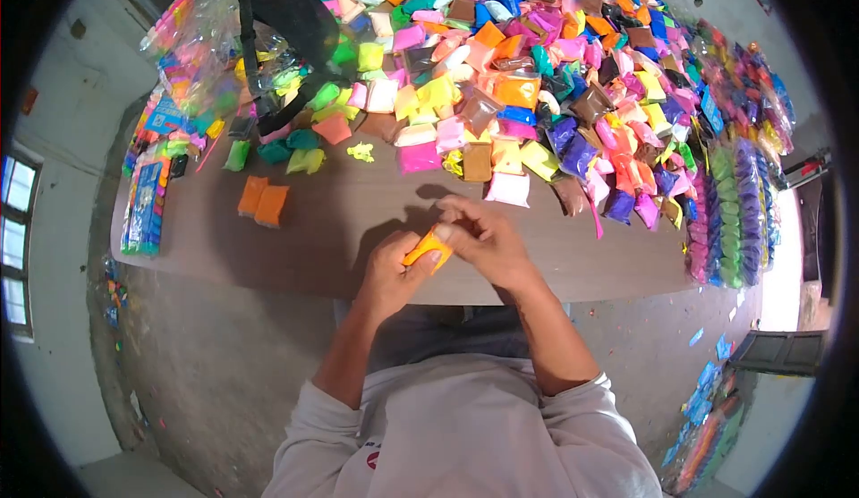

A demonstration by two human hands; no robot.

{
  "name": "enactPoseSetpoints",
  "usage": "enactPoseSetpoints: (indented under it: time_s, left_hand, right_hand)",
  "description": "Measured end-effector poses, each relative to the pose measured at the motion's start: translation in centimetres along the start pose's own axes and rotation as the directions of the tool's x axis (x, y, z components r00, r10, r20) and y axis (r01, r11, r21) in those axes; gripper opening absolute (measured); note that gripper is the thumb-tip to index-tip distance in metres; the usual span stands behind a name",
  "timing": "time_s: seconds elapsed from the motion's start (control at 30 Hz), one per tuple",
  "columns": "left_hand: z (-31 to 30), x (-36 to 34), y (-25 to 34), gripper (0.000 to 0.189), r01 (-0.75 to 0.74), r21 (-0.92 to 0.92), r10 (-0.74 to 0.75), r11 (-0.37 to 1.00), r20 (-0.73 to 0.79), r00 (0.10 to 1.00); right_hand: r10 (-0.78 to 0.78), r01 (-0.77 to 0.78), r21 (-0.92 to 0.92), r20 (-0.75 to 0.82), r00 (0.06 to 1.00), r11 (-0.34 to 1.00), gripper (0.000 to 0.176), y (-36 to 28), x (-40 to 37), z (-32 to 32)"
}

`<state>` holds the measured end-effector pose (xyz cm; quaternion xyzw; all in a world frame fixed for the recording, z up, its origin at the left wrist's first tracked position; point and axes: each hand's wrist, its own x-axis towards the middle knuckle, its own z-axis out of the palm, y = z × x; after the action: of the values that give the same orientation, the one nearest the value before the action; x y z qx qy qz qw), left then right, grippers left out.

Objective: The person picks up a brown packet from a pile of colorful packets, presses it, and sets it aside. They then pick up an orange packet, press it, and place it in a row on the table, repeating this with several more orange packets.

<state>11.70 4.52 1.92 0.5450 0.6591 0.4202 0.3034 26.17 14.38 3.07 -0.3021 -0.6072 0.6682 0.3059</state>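
Note:
Between my two hands, above the front part of the table, is a small orange packet [428,248] that looks soft. My left hand [391,272] is closed around its left end, the thumb lying along it. My right hand [483,240] pinches the packet's upper right end, fingers curled and slightly blurred. Two joined orange packets [263,201] lie on the table to the left. Beyond my hands, a small yellow piece [361,152] sits near the edge of a large heap of colourful packets [519,93].
The brown table [313,261] has a curved-looking front edge close to my body. Clear plastic bags and a black bag [284,28] lie at the back left. Long packs of coloured packets stand at the left [146,207] and right [735,212] ends. Blue wrappers [705,386] litter the floor.

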Motion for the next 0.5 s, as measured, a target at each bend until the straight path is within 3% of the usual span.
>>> enactPoseSetpoints:
  time_s: [0.03, 0.13, 0.2, 0.27, 0.3, 0.37, 0.4, 0.47, 0.5]
  left_hand:
    - [0.1, 0.0, 0.1, 0.024, -0.003, -0.004, 0.003, 1.0, 0.003, 1.0]
    - [0.4, 0.0, 0.4, 0.021, -0.043, 0.023, 0.043, 0.999, -0.023, 0.999]
    - [0.4, 0.0, 0.2, 0.019, 0.009, -0.026, -0.01, 1.0, -0.033, 0.999]
    - [0.3, 0.1, 0.3, 0.019, 0.007, -0.007, -0.007, 1.0, -0.025, 1.0]
    - [0.2, 0.1, 0.4, 0.018, 0.002, 0.009, -0.002, 1.0, -0.016, 1.0]
    - [0.1, 0.0, 0.5, 0.018, -0.003, 0.034, 0.004, 0.999, -0.017, 1.0]
    - [0.1, -0.1, 0.5, 0.017, -0.01, 0.057, 0.011, 0.998, -0.019, 1.0]
    - [0.2, -0.1, 0.5, 0.019, -0.016, 0.037, 0.018, 0.999, -0.034, 0.999]
    - [0.4, -0.1, 0.6, 0.022, -0.023, 0.016, 0.023, 1.0, -0.047, 0.999]
  right_hand:
    - [-0.026, 0.034, -0.086, 0.095, 0.995, 0.996, 0.022, 0.4, 0.0, -0.3]
    - [0.007, 0.012, -0.092, 0.206, 0.979, 0.996, 0.016, 0.6, 0.3, -0.7]
    - [-0.025, 0.037, -0.066, 0.172, 0.985, 0.997, 0.01, 0.8, 0.2, 0.0]
    - [0.009, -0.021, 0.146, 0.08, 0.997, 0.989, 0.01, 1.4, 0.2, 0.4]
    - [0.009, -0.021, 0.148, 0.082, 0.997, 0.989, 0.01, 1.9, 0.4, 0.3]
    - [-0.06, 0.073, 0.449, -0.043, 0.997, 0.89, 0.024, 2.6, 0.7, -0.1]
    - [-0.06, 0.073, 0.45, -0.043, 0.997, 0.89, 0.024, 2.5, 0.7, -0.7]
    - [-0.025, 0.068, 0.258, -0.169, 0.985, 0.964, 0.022, 0.9, 0.6, -1.5]
    - [0.011, -0.012, -0.004, -0.169, 0.986, 1.0, 0.018, -0.8, -0.3, -1.5]
